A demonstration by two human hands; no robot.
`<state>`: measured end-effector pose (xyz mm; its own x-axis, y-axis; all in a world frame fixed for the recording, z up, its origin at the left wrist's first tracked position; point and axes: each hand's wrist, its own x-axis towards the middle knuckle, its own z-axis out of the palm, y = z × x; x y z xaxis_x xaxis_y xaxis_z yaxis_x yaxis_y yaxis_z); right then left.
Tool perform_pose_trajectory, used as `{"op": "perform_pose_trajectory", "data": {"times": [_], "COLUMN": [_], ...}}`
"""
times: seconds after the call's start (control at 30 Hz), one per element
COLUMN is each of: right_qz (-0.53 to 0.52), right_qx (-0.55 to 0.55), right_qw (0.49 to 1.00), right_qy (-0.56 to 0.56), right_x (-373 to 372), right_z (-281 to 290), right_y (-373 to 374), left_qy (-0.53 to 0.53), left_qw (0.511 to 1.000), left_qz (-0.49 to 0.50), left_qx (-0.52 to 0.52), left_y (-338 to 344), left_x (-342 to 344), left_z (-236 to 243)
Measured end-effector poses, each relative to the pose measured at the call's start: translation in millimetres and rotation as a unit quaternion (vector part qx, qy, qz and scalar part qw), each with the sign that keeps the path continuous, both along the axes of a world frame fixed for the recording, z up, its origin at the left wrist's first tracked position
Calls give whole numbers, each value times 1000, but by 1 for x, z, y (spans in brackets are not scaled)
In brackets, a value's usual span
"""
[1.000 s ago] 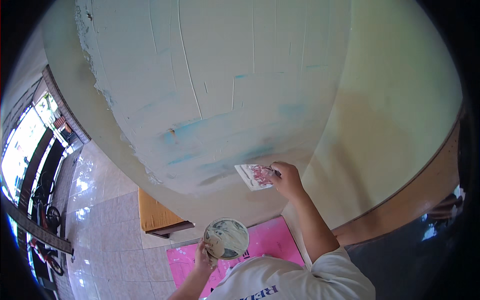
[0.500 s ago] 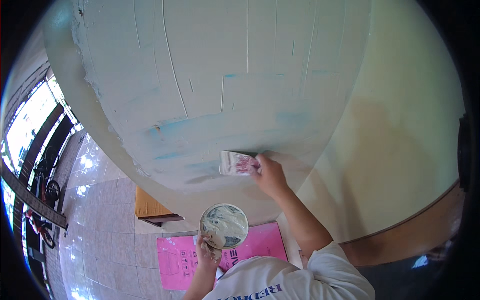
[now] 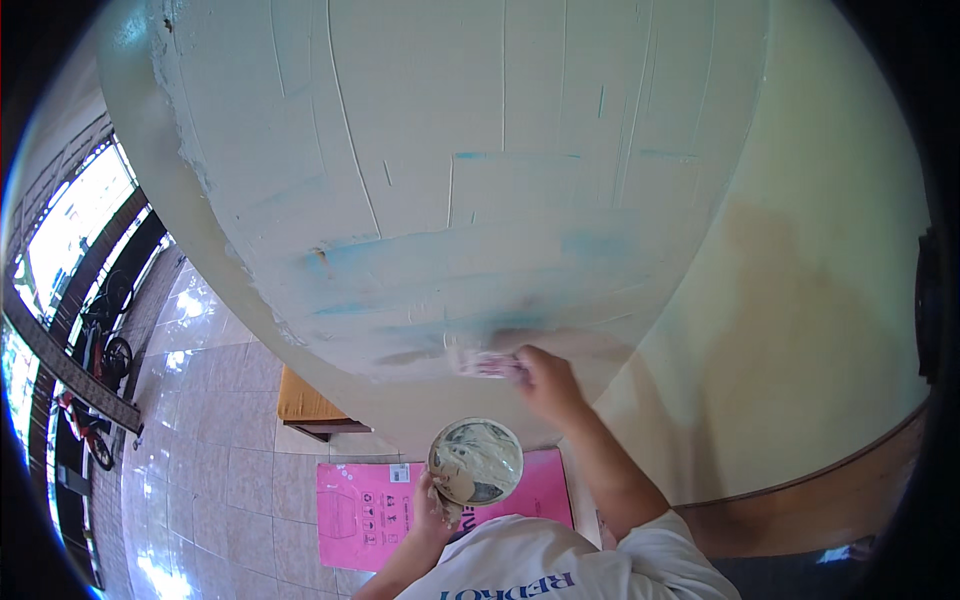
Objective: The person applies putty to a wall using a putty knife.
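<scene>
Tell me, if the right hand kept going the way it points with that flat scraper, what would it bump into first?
The right hand points left along the wall, pressing the scraper on it. Going on, it would probably meet the grey wet smear first, though depth is hard to judge.

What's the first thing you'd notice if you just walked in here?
A huge pale wall coated in putty, with blue streaks showing through, fills the top of the view. At its lower edge the right hand presses a putty scraper against it. Below, the left hand holds a round putty-filled bowl over a pink sheet on the floor.
</scene>
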<state>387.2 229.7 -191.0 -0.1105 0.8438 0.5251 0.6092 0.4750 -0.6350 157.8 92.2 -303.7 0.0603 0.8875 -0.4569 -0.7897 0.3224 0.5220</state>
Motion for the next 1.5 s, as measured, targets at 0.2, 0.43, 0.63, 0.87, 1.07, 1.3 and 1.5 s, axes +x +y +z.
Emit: {"op": "perform_pose_trajectory", "data": {"times": [0.2, 0.43, 0.63, 0.87, 1.07, 1.3, 1.5], "right_qz": [-165, -127, -113, -253, -80, -20, -22], "right_qx": [-19, -100, -19, -41, -23, -185, -256], "right_qw": [986, 976, 993, 943, 969, 957, 912], "right_qy": [-32, 145, -11, 211, 235, 221, 319], "right_x": [11, 64, -28, 35, -61, -115, -120], "right_z": [-8, -15, -5, -11, 52, 67, 52], "right_y": [19, -34, -8, -40, -59, -61, -74], "left_qy": [6, -3, -6, -21, 74, 89, 114], "left_qw": [999, 997, 999, 998, 987, 971, 944], "left_qz": [6, 71, 39, 24, 31, 62, 132], "left_qx": [35, 26, 27, 53, 142, 214, 279], "left_y": [8, -7, 14, 30, 63, 73, 74], "left_x": [-7, -80, -88, -127, -127, -123, -108], "left_z": [33, 17, 38, 74, 135, 153, 155]}}
